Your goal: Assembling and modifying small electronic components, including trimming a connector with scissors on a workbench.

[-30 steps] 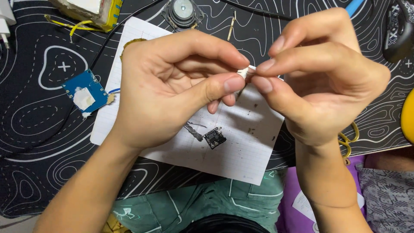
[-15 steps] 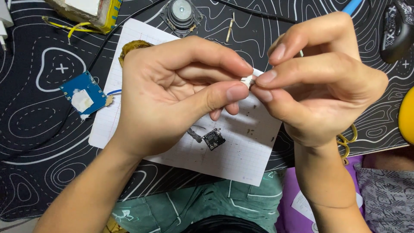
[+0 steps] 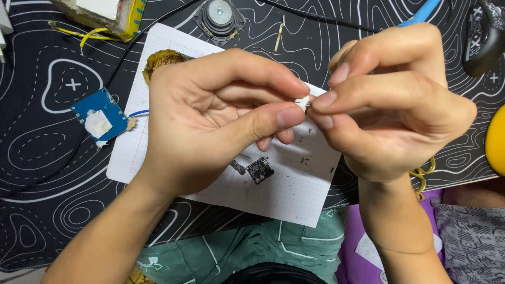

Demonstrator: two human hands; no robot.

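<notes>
Together, left hand (image 3: 210, 115) and right hand (image 3: 389, 105), each grip pinching the small white part (image 3: 303, 102).

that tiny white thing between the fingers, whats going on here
A person pinches a tiny white part between both hands: the left hand grips it with thumb and forefinger, and the right hand meets it from the other side with its fingertips. They hold it above a sheet of squared paper on a black patterned mat. A small black circuit board lies on the paper, and a blue board rests on the mat beside the paper's left edge.
</notes>
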